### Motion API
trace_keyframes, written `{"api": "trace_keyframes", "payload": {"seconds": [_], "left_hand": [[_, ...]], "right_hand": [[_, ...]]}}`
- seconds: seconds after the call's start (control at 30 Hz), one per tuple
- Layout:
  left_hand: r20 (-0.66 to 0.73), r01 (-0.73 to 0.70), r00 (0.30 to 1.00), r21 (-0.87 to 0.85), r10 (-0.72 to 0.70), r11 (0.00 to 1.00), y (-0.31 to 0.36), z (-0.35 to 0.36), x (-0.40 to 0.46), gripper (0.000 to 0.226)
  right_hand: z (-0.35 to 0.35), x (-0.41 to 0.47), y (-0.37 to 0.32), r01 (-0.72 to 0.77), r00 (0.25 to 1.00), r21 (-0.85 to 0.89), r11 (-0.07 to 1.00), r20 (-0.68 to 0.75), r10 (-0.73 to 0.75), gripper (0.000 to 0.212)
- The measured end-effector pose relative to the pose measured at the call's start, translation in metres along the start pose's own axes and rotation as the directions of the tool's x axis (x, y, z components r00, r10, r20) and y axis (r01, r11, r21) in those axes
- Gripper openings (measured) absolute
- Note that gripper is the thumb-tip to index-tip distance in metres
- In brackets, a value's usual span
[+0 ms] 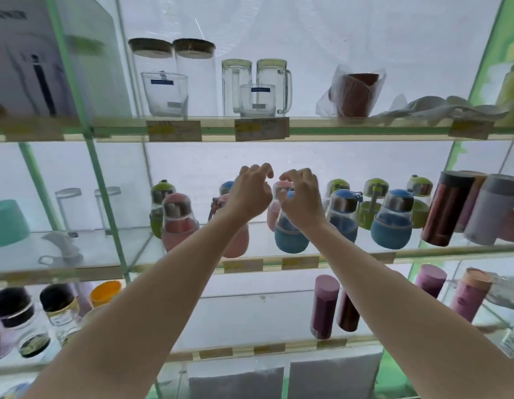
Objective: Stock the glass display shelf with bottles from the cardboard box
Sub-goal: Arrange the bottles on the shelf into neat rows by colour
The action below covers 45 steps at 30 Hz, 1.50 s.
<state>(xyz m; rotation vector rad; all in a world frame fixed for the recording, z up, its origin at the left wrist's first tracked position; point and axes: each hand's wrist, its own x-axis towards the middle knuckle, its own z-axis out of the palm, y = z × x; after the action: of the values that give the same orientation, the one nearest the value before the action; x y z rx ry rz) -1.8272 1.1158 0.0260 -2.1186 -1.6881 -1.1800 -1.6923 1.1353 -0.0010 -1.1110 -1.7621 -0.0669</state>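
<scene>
- both hands are up at the middle glass shelf (350,253), reaching in among the bottles.
- left hand (251,194) hovers with fingers loosely curled, holding nothing; the pink bottle (235,240) stands upright just below and behind its wrist, partly hidden.
- right hand (300,201) is the same story: fingers bent like a claw, empty, poised right over the cap of the blue bottle (290,234).
- that blue bottle is the landmark: it stands upright near the shelf's front edge, long axis vertical, the right hand directly above it and nearer than the left.
- just behind the blue bottle a second pink one peeks between the two hands.
- right of the blue bottle, more blue and green bottles line up; the cardboard box is out of view.
- my read: any nudge comes from above, right hand first.
</scene>
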Motion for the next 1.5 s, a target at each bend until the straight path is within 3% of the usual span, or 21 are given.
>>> {"api": "trace_keyframes", "payload": {"seconds": [0.27, 0.4, 0.53, 0.67, 0.83, 1.03, 1.23, 1.37, 1.5], "left_hand": [[-0.025, 0.233, 0.972, 0.187, -0.233, 0.954, -0.069, -0.058, -0.032, 0.024], [0.047, 0.443, 0.879, 0.29, -0.475, 0.848, -0.102, -0.07, -0.047, 0.038], [0.15, 0.461, 0.853, 0.234, -0.5, 0.856, -0.118, -0.072, -0.056, 0.046], [0.1, 0.454, 0.867, 0.245, -0.488, 0.857, -0.12, -0.064, -0.064, 0.06], [0.022, 0.417, 0.902, 0.22, -0.432, 0.882, -0.117, -0.059, -0.064, 0.045], [-0.036, 0.394, 0.916, 0.255, -0.398, 0.883, -0.111, -0.053, -0.065, 0.043], [-0.035, 0.459, 0.888, 0.037, -0.458, 0.888, -0.102, -0.068, -0.067, 0.052], [-0.105, 0.427, 0.901, 0.053, -0.42, 0.903, -0.079, -0.079, -0.081, 0.053], [-0.146, 0.418, 0.902, 0.067, -0.406, 0.906, -0.047, -0.099, -0.096, 0.053]], "right_hand": [[0.034, -0.013, -0.055, 0.014, 0.95, 0.053, 0.999, 0.31, -0.03, 0.04], [0.057, -0.02, -0.076, -0.009, 0.881, 0.027, 1.0, 0.474, -0.005, 0.063], [0.071, -0.014, -0.079, -0.055, 0.881, -0.05, 0.997, 0.467, 0.072, 0.065], [0.077, -0.014, -0.076, -0.064, 0.88, -0.075, 0.995, 0.467, 0.092, 0.063], [0.076, -0.012, -0.08, -0.082, 0.87, 0.009, 0.997, 0.489, 0.067, 0.058], [0.07, -0.014, -0.079, -0.115, 0.854, -0.136, 0.984, 0.493, 0.168, 0.082], [0.049, -0.023, -0.072, -0.163, 0.916, -0.104, 0.981, 0.354, 0.189, 0.079], [0.026, -0.028, -0.074, -0.203, 0.949, 0.02, 0.979, 0.252, 0.192, 0.076], [-0.005, -0.04, -0.08, -0.148, 0.954, 0.053, 0.988, 0.271, 0.128, 0.077]]}}
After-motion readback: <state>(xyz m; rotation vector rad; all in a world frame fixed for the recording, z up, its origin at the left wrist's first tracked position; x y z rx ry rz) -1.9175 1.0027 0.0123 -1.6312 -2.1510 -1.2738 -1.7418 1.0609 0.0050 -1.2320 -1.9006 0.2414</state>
